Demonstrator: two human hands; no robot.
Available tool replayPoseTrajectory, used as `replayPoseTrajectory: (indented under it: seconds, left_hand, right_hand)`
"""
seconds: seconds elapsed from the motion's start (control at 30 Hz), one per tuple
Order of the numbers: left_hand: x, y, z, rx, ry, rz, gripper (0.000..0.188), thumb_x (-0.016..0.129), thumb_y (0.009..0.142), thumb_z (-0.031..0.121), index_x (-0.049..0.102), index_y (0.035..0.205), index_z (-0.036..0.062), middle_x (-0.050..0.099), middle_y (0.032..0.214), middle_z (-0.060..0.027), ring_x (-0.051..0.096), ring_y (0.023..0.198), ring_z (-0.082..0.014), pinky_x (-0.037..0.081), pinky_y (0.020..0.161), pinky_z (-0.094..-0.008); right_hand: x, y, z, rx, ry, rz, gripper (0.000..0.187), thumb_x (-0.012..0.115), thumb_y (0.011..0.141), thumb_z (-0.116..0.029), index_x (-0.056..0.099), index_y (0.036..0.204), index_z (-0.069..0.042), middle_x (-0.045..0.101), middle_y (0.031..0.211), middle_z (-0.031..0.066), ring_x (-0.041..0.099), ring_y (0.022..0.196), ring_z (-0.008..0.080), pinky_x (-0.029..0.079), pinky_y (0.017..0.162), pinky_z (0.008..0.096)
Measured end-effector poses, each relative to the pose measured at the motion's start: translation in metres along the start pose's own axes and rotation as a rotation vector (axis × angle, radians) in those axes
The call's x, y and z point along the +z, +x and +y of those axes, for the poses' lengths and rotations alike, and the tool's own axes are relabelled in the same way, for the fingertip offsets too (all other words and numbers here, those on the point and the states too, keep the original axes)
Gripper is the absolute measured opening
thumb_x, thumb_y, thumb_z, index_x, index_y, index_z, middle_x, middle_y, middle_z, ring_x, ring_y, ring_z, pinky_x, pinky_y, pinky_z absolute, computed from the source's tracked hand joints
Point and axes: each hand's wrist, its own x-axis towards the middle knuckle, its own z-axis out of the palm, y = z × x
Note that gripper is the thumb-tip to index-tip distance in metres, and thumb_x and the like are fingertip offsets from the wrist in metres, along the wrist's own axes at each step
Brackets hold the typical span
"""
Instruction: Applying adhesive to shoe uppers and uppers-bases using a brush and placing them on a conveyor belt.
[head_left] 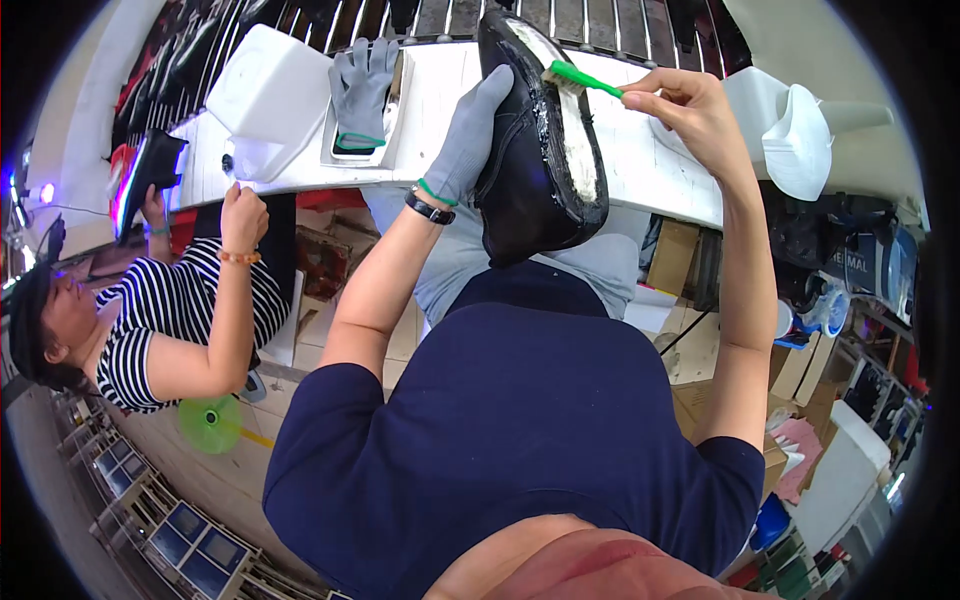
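A black shoe upper (pixel 515 165) is tilted up over the table's near edge, its pale underside turned to the right and glossy along the rim. My left hand (pixel 470 135), in a grey glove with a green cuff, grips the shoe from its left side; part of the fingers is hidden behind it. Between the bare fingers of my right hand (pixel 690 110) is the handle of a green brush (pixel 590 80). Its bristles touch the underside near the upper end of the shoe.
On the white table (pixel 425 100) are a white container (pixel 270 95), a grey glove (pixel 362 90) on a shallow tray, and, at right, a white mask (pixel 800 145). Metal bars (pixel 585 25) line the far edge. A co-worker in a striped shirt (pixel 190 310) handles another shoe (pixel 150 170) at left.
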Motion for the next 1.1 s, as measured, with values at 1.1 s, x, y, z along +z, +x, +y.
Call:
replayPoseTrajectory:
  seconds: [1.1]
  left_hand:
    - [0.003,-0.031,-0.035,-0.473,-0.06,-0.445,0.035,0.046,0.1,0.035,0.06,0.115,0.0064,0.069,0.094,-0.0045,0.065,0.076,-0.0088,0.055,0.071,-0.0245]
  right_hand:
    - [-0.008,0.018,-0.054,-0.195,0.132,-0.696,0.015,0.081,0.072,-0.007,0.073,0.081,0.002,0.068,0.076,0.0071,0.062,0.072,0.0135,0.047,0.068,0.0253]
